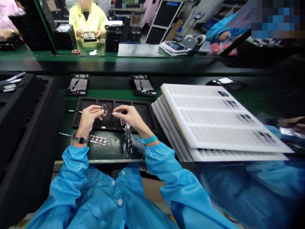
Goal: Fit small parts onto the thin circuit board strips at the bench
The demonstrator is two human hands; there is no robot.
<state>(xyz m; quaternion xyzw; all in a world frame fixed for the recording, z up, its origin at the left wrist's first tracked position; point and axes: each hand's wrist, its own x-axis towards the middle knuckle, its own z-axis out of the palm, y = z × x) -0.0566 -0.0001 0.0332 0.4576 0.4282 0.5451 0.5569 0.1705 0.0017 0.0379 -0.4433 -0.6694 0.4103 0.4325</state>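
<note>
My left hand (89, 117) and my right hand (127, 116) are raised over a black compartment tray (82, 106) on the green bench. Both hands pinch a small dark part with thin wires (106, 108) held between them, fingers curled. A short stack of narrow dark strips (128, 140) lies under my right wrist. A flat strip with pale dots (97, 139) lies by my left wrist, which wears a watch.
A stack of white ribbed foam trays (214, 121) fills the right side. Two dark frames (77, 84) (143, 85) lie further back. A black crate (21, 127) stands at left. Across the line a person in yellow (88, 19) handles a part; tweezers (71, 111) lie beside the tray.
</note>
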